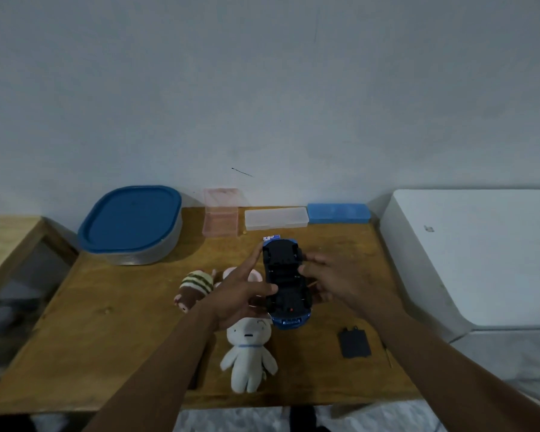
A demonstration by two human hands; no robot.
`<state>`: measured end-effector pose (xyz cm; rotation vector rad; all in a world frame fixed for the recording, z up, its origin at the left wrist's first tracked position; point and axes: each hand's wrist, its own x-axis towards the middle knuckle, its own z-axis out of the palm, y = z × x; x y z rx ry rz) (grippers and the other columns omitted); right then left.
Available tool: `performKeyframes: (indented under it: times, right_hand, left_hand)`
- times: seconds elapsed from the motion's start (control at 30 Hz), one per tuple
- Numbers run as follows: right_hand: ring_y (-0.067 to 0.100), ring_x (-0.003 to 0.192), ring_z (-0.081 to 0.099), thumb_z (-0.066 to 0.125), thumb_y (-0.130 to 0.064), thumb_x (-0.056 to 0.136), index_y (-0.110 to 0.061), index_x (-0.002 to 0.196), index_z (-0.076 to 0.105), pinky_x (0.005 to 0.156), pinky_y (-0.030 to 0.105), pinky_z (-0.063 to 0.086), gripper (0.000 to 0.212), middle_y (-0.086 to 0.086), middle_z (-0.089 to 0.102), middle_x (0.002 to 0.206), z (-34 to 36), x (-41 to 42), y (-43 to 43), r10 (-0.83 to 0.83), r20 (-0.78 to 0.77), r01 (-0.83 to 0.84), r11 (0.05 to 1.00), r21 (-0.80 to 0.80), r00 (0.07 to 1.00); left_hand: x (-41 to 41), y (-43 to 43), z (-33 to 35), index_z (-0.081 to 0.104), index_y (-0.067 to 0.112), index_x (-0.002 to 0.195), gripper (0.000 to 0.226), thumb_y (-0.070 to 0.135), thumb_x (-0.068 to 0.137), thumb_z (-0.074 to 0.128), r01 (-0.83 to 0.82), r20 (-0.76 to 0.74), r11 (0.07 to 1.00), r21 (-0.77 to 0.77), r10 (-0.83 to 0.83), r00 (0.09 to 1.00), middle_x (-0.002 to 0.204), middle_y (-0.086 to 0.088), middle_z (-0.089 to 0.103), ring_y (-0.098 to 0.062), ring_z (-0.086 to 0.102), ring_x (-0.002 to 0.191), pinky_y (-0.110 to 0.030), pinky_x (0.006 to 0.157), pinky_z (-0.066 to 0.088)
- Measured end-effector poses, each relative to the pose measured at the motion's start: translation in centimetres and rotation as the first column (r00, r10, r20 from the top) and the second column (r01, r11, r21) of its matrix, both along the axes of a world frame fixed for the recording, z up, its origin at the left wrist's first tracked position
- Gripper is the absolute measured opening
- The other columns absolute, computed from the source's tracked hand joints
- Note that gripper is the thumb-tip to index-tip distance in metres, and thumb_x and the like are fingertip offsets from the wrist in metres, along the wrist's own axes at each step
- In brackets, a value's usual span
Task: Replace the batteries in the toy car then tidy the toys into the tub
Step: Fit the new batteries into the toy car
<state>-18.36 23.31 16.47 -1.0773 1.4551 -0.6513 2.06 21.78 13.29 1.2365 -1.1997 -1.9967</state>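
A pale grey wall is standing behind a brown wooden tabletop (113,307), and a white appliance (468,254) is sitting just beside it on the right. Above the middle of the tabletop, the blue plastic toy car (286,279) is being held upside down, with its black underside facing up, probably so that the battery space can be reached. The left hand (243,294) is closing its grip on the left side of the car, with the thumb across the underside and one finger stretching along the car's side. The right hand (334,282) is gripping the right side, its fingers curling at the edge. The flat black battery cover (355,342) is lying alone on the tabletop near the right forearm, so I judge the compartment is open; whether batteries are inside, I cannot tell. The grey round tub with the blue lid (131,222) is waiting at the back left, still covered. The white soft doll (248,353), the brown striped soft toy (194,288) and a pink soft toy (250,275), partly hidden by the left hand, are lying near the car, not yet tidied.
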Motion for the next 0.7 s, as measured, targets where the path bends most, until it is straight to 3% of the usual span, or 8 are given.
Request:
performKeyframes:
  times: [0.2,0.27,0.33,0.4,0.47,0.6,0.7]
  right_hand:
    - [0.025,0.087,0.070,0.052,-0.033,0.098,-0.021,0.116,0.061,0.066,0.031,0.058,0.023,0.009,0.069,0.101,-1.6,0.6,-5.3,0.017,0.006,-0.018,0.999,0.037,1.000]
    - [0.023,0.086,0.069,0.050,-0.034,0.099,-0.019,0.113,0.063,0.070,0.033,0.059,0.024,0.008,0.070,0.098,-2.8,0.8,-8.0,0.006,-0.053,-0.005,1.000,0.017,0.999]
    - [0.015,0.084,0.066,0.051,-0.029,0.099,-0.019,0.114,0.063,0.070,0.026,0.056,0.022,0.001,0.069,0.103,-4.3,0.9,-10.8,0.010,-0.218,-0.024,0.998,-0.062,0.976]
    - [0.007,0.086,0.057,0.052,-0.027,0.098,-0.018,0.120,0.062,0.068,0.018,0.045,0.026,-0.003,0.064,0.110,-5.7,0.9,-13.3,0.056,-0.435,-0.110,0.989,-0.101,0.899]
    - [0.007,0.087,0.055,0.050,-0.027,0.099,-0.023,0.123,0.062,0.070,0.018,0.042,0.027,-0.001,0.066,0.116,-7.1,0.8,-14.9,0.141,-0.552,-0.221,0.972,-0.081,0.822]
    - [0.013,0.091,0.062,0.052,-0.028,0.096,-0.035,0.123,0.058,0.078,0.026,0.051,0.029,-0.003,0.068,0.114,-9.6,0.9,-16.6,0.237,-0.672,-0.325,0.946,-0.006,0.702]
    - [0.012,0.091,0.060,0.054,-0.032,0.095,-0.032,0.124,0.057,0.073,0.022,0.042,0.029,-0.003,0.067,0.114,-9.4,1.1,-16.9,0.287,-0.730,-0.383,0.923,0.037,0.620]
  left_hand:
    - [0.7,-3.6,-1.6,0.022,0.055,0.144,0.090,-0.004,0.088,0.060,-0.088,0.000,0.996,0.012,0.088,0.996,0.116,-0.023,0.067,-0.042,0.064,0.104,-0.057,0.088,0.050]
    - [1.1,-5.3,-2.1,0.021,0.054,0.145,0.089,-0.003,0.088,0.060,-0.112,0.007,0.994,0.009,0.112,0.994,0.115,-0.018,0.069,-0.043,0.064,0.106,-0.056,0.087,0.051]
    - [1.4,-7.1,-2.5,0.021,0.052,0.146,0.088,-0.003,0.089,0.059,-0.138,0.004,0.990,0.006,0.138,0.990,0.114,-0.015,0.070,-0.043,0.064,0.105,-0.055,0.087,0.052]
    - [1.7,-8.8,-3.0,0.020,0.051,0.146,0.088,-0.004,0.090,0.058,-0.149,0.012,0.989,0.006,0.149,0.989,0.112,-0.017,0.071,-0.039,0.067,0.099,-0.047,0.076,0.056]
    - [2.1,-10.3,-3.5,0.020,0.051,0.146,0.088,-0.004,0.089,0.058,-0.171,0.016,0.985,0.013,0.171,0.985,0.110,-0.020,0.070,-0.039,0.069,0.095,-0.044,0.070,0.056]
    - [2.4,-12.2,-5.0,0.026,0.052,0.144,0.088,-0.007,0.087,0.059,-0.226,-0.002,0.973,0.049,0.227,0.974,0.112,-0.022,0.069,-0.042,0.066,0.100,-0.051,0.079,0.055]
    - [2.5,-12.9,-5.9,0.028,0.055,0.141,0.089,-0.008,0.087,0.059,-0.233,-0.021,0.970,0.076,0.235,0.972,0.113,-0.024,0.068,-0.041,0.066,0.102,-0.054,0.082,0.055]
